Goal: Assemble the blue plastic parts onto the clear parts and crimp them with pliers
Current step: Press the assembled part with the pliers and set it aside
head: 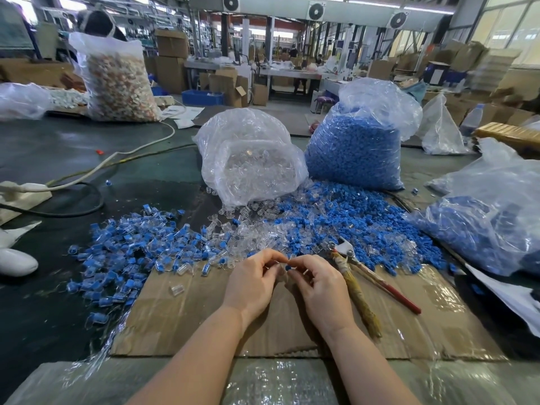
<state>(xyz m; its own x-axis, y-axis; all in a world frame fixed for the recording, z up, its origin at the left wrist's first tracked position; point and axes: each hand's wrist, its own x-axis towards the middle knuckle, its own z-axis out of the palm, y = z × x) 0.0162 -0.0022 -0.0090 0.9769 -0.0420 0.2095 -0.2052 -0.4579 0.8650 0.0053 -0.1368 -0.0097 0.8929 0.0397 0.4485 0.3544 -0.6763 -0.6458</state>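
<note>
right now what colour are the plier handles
One handle is red, the other wrapped in yellowish-brown tape; head view.

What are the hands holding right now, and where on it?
The left hand pinches a clear part at its edge; the right hand pinches a blue part by its end.

Single head view: looks forward-down, close over cardboard sheet (pixel 187 323), factory hall far behind.

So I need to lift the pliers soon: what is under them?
The pliers lie with handles on the cardboard sheet and jaws over loose blue parts and clear parts. Anything directly beneath the handles is hidden.
</note>
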